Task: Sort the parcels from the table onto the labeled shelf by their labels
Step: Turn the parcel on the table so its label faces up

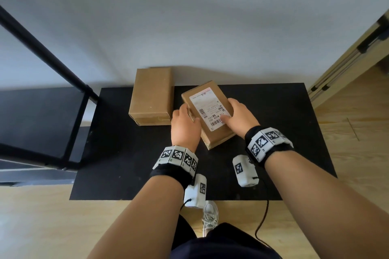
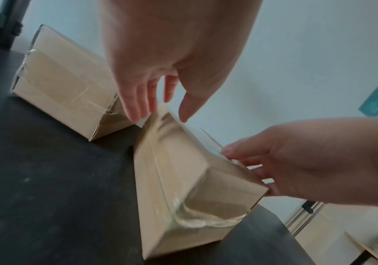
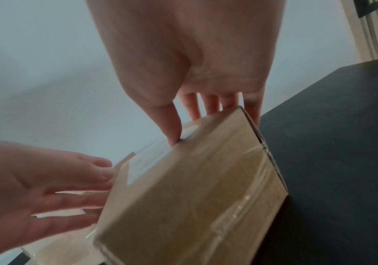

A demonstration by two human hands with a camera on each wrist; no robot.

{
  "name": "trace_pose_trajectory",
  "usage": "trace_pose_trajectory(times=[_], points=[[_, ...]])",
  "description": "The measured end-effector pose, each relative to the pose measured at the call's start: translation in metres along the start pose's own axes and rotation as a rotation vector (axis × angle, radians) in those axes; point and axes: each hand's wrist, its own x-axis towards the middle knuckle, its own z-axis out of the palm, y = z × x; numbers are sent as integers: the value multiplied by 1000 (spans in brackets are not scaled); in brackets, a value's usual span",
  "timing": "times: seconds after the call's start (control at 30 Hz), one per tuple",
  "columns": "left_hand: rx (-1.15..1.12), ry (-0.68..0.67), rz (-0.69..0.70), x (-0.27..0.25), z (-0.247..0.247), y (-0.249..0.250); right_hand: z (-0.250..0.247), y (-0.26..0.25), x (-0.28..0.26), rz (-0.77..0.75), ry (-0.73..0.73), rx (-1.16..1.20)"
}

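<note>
A brown cardboard parcel (image 1: 210,109) with a white shipping label on top lies slanted on the black table (image 1: 126,153). My left hand (image 1: 185,124) lies against its left side with straight fingers (image 2: 136,107), the thumb over the top edge. My right hand (image 1: 237,115) grips its right side, thumb pressed on the label and fingers down the far side. In the wrist views the parcel (image 2: 172,179) (image 3: 195,188) sits between both hands. A second, plain brown parcel (image 1: 151,94) (image 2: 63,80) stands just left of it at the table's back edge.
A black metal shelf frame (image 1: 42,111) stands to the left of the table. A white wall lies behind. A pale wooden frame (image 1: 347,65) is at the right. Wooden floor surrounds the table, and my shoe (image 1: 210,214) is at its front edge.
</note>
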Motion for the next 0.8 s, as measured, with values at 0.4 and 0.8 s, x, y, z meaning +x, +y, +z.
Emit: trace_pose_trajectory(times=[0.4, 0.8], points=[[479, -222, 302, 26, -4, 9, -25, -17, 11, -189, -140, -427], [460, -123, -107, 13, -14, -6, 6, 3, -17, -46, 304, 5]])
